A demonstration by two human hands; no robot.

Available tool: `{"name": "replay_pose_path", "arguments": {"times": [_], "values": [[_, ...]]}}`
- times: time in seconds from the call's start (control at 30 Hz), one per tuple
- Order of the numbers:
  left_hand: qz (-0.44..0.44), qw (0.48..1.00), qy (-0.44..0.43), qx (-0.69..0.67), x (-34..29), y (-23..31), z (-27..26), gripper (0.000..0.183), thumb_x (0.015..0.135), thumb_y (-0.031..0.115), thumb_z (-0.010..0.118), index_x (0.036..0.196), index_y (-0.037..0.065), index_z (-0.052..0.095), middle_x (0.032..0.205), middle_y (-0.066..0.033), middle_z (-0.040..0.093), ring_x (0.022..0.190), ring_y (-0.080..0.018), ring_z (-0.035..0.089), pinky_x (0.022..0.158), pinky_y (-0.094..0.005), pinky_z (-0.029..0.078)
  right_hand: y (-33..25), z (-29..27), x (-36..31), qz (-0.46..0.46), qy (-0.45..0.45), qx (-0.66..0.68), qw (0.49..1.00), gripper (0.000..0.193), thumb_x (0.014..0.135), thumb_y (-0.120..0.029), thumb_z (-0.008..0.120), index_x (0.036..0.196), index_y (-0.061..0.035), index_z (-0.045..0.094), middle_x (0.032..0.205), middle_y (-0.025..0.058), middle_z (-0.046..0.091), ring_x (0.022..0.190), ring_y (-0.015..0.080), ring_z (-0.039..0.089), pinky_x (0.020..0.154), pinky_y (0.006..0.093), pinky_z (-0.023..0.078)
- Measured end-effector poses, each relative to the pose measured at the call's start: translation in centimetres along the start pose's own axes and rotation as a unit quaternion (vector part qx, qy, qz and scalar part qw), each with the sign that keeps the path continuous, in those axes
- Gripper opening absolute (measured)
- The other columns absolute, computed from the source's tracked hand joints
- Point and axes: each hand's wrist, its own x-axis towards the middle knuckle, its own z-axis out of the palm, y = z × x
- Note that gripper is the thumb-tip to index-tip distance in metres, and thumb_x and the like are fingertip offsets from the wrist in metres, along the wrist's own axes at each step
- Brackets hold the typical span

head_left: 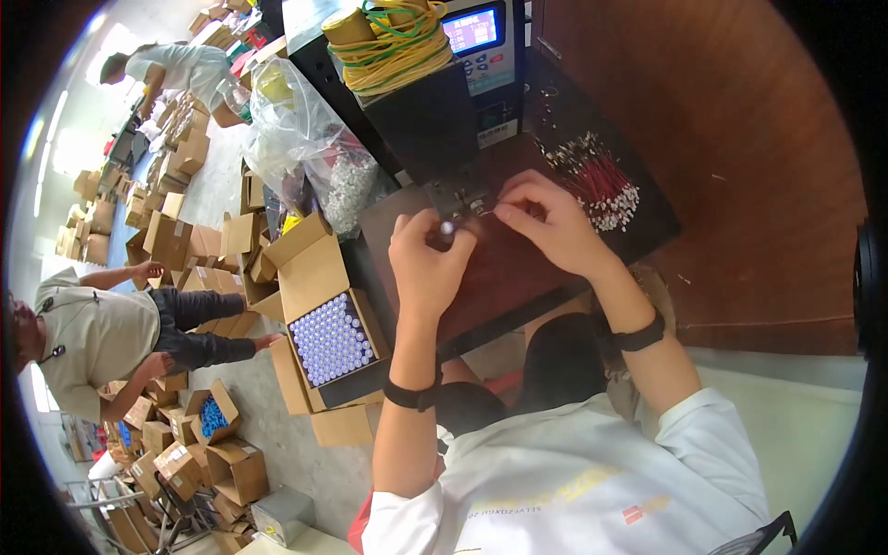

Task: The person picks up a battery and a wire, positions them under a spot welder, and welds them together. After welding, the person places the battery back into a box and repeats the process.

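Observation:
My left hand [427,259] is closed round a small cylindrical battery cell [448,228], whose pale round end shows between thumb and forefinger. Close on its right, my right hand [548,222] pinches something thin, which looks like a wire lead; the fingers and blur hide most of it. Both hands are over the dark work surface [481,282], just in front of small metal parts [470,201] at the foot of a bench machine [490,88] with a lit blue screen. Right of it lies a fanned bundle of red wire leads [597,180] with white ends.
An open cardboard box [314,268] of upright purple-white cells stands left of the work surface. Yellow-green wire coils [393,55] sit on the machine. A clear plastic bag [310,148] bulges behind the box. Two other people [102,333] stand at the left among many cartons.

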Motion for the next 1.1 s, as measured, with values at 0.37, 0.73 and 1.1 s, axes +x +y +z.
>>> {"name": "replay_pose_path", "arguments": {"times": [0.37,0.73,1.1], "values": [[0.078,0.991,-0.072,0.082,0.0,-0.4,0.2,0.014,0.076,0.018,0.078,0.083,0.007,0.071,0.077,-0.0025,0.064,0.084,-0.0265,0.058,0.078,-0.0406,0.041,0.5,1.9,0.3,-0.043,0.017,-0.034,0.998,0.013,0.095,-0.011,0.068,0.096,0.0022,0.068,0.100,0.0061,0.062,0.084,0.0142,0.058,0.072,0.0272,0.045],[0.077,0.992,-0.076,0.071,0.9,-0.8,0.2,0.015,0.076,0.017,0.078,0.082,0.006,0.070,0.075,-0.0037,0.062,0.082,-0.0271,0.058,0.077,-0.0409,0.040,0.9,2.1,1.4,-0.054,0.017,-0.035,0.998,0.012,0.095,-0.009,0.068,0.096,0.0026,0.067,0.101,0.0060,0.062,0.082,0.0139,0.058,0.070,0.0274,0.046],[0.143,0.980,-0.091,0.107,-0.3,-1.9,0.0,0.014,0.073,0.017,0.075,0.080,0.007,0.068,0.078,-0.0106,0.063,0.082,-0.0304,0.059,0.077,-0.0417,0.042,0.4,1.8,-0.3,-0.044,0.030,-0.012,0.998,0.015,0.091,-0.012,0.074,0.088,0.0013,0.067,0.085,0.0097,0.060,0.073,0.0182,0.059,0.065,0.0318,0.047]]}}
